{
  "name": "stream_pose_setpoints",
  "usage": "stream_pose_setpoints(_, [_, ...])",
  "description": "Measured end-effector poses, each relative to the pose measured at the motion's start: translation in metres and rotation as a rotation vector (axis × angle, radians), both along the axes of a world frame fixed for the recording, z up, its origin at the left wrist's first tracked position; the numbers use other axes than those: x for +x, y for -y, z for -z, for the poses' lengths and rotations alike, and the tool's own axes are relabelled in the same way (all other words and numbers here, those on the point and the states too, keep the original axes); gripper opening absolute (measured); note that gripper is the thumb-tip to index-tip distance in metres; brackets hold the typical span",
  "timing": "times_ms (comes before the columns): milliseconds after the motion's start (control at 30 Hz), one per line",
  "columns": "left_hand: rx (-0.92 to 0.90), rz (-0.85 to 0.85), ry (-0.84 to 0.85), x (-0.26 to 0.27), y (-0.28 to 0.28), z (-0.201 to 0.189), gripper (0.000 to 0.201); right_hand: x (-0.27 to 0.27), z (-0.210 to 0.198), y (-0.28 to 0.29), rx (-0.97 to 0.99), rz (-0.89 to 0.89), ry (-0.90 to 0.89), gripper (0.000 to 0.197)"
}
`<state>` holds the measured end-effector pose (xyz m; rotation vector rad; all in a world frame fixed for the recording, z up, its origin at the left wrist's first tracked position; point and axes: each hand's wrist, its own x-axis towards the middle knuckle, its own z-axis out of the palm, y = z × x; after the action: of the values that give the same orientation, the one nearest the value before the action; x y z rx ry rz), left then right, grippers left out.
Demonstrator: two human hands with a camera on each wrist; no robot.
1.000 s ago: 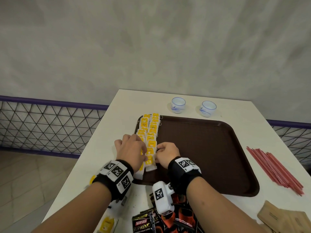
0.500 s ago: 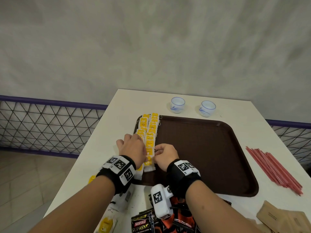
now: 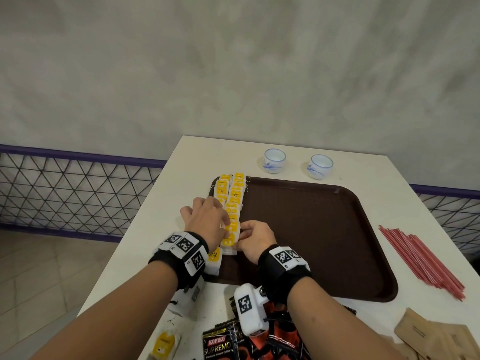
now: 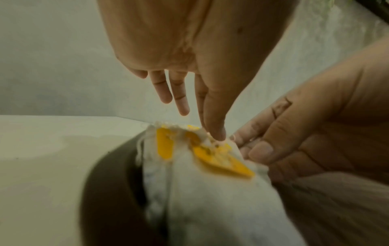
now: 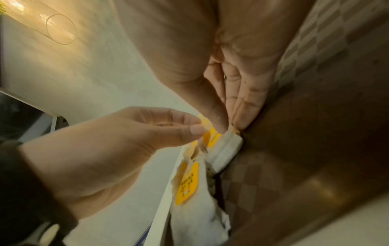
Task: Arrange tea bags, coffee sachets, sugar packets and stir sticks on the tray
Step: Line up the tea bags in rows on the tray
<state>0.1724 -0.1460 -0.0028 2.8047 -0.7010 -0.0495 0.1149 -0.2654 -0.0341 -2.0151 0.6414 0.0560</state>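
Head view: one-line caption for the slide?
Both hands, left hand and right hand, straighten yellow-tagged tea bags along the left edge of the brown tray.

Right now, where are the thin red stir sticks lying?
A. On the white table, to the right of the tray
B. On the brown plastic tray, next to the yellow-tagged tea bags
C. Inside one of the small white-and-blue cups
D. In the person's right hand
A: the thin red stir sticks lie in a loose bundle on the white table, right of the brown plastic tray, not on it.
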Motion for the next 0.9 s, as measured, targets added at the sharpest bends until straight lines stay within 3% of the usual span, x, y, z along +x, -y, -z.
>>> stream_pose_setpoints(133, [-0.163,0.006,-0.060,0.001,-0.029,-0.030,0.017,-0.009,-0.019,0.003,-0.117,-0.029,-0.015,0.045])
stream_pose_setpoints(233, [-0.318,0.113,-0.138,-0.003,-0.083,-0.064,0.014,-0.024,-0.045,-0.015,-0.242,-0.143,0.055,0.041])
stream_pose_setpoints(333, [-0.458,0.040,-0.149,-0.018,-0.147,-0.082,0.014,-0.048,-0.060,-0.059,-0.303,-0.503,0.068,0.040])
stream_pose_setpoints(433, [-0.326,-0.056,-0.125,-0.043,-0.194,-0.056,0.026,-0.068,-0.058,-0.099,-0.399,-0.900,-0.022,0.048])
stream_pose_setpoints(500, [-0.200,-0.078,-0.216,-0.065,-0.213,-0.028,0.029,-0.076,-0.048,-0.120,-0.491,-1.035,-0.054,0.050])
stream_pose_setpoints(633, [-0.157,-0.099,-0.375,-0.100,-0.217,0.011,0.038,-0.083,-0.021,-0.143,-0.543,-1.021,-0.091,0.044])
stream_pose_setpoints(800, [-0.219,-0.088,-0.278,-0.102,-0.191,0.026,0.024,-0.086,-0.019,-0.140,-0.458,-0.857,-0.114,0.043])
stream_pose_setpoints(900, [-0.184,-0.093,-0.290,-0.095,-0.186,0.032,0.020,-0.089,-0.022,-0.135,-0.482,-0.887,-0.115,0.041])
